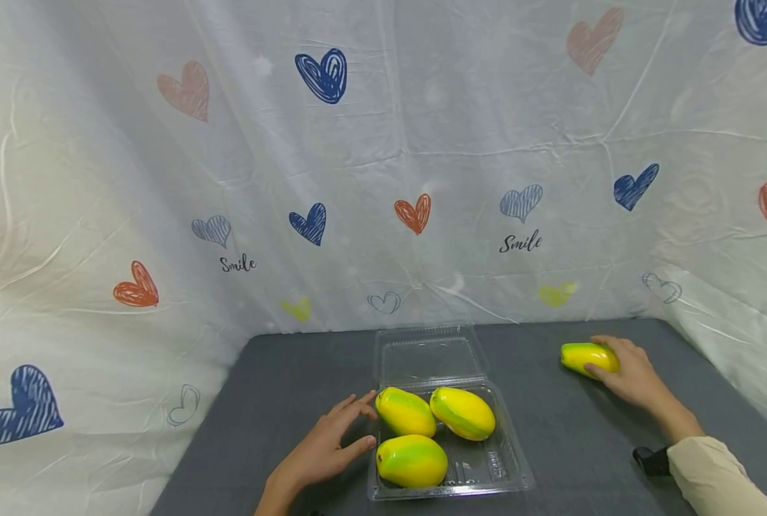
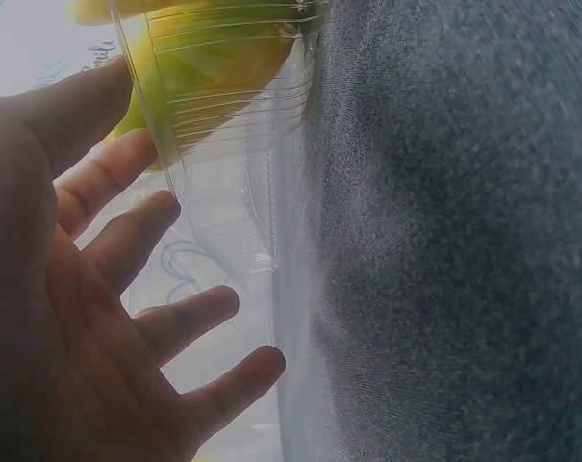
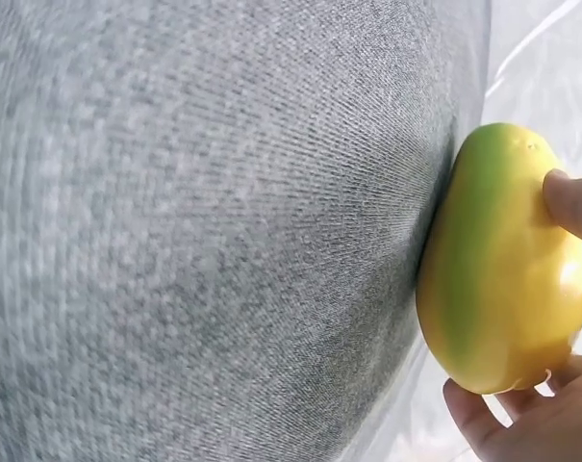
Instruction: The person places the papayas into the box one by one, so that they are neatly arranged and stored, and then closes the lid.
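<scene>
My right hand [image 1: 635,373] grips a yellow-green papaya [image 1: 583,357] at the back right of the table. In the right wrist view the thumb presses one side of this papaya [image 3: 502,269] and the fingers curl at its end, close against the cloth. My left hand [image 1: 325,444] has its fingers spread at the left rim of a clear plastic clamshell box [image 1: 487,484], fingertips right at the edge. Inside the box lie three more papayas: one at the back left [image 1: 406,412], one at the back right [image 1: 464,414] and one at the front left [image 1: 412,461].
The box's clear lid [image 1: 429,358] lies folded open toward the back. Dark grey cloth covers the table [image 1: 280,387]. A white curtain [image 1: 358,158] printed with hearts hangs behind it and along both sides.
</scene>
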A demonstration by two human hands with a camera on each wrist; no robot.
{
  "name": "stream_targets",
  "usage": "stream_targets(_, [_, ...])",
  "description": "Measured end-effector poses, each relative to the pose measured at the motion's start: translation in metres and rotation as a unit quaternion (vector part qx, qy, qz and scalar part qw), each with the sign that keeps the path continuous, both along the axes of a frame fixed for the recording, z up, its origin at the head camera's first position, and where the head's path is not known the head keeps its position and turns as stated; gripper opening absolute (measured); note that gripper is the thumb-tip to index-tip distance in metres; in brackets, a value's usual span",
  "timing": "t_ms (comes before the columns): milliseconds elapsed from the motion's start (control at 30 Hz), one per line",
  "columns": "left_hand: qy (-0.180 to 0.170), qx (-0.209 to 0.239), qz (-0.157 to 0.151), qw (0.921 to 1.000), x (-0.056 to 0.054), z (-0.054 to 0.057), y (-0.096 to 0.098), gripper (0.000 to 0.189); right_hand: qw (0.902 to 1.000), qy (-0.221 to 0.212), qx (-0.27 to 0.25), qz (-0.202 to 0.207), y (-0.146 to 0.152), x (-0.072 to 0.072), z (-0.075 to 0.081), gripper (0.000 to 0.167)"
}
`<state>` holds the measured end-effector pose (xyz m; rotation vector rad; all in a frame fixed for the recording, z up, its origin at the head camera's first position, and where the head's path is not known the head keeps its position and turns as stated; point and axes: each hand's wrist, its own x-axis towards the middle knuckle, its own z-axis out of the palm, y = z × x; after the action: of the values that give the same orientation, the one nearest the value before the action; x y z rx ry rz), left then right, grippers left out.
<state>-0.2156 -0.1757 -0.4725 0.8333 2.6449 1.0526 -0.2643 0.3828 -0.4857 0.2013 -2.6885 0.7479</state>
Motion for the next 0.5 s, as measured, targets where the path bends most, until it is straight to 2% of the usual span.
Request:
stream_targets(367, [-0.003,0.0,0.001,1.0,-0.001,-0.0023,-0.0003,0.029,0.9997,0.022,-0.004,-0.007,-0.0029,0.0023,-0.0046,0.051])
stream_targets(500, [-0.005,0.003,-0.002,1.0,-0.0014,-0.0017,-0.0006,0.028,0.999,0.043,-0.01,-0.005,-0.0047,0.0023,-0.0043,0.05])
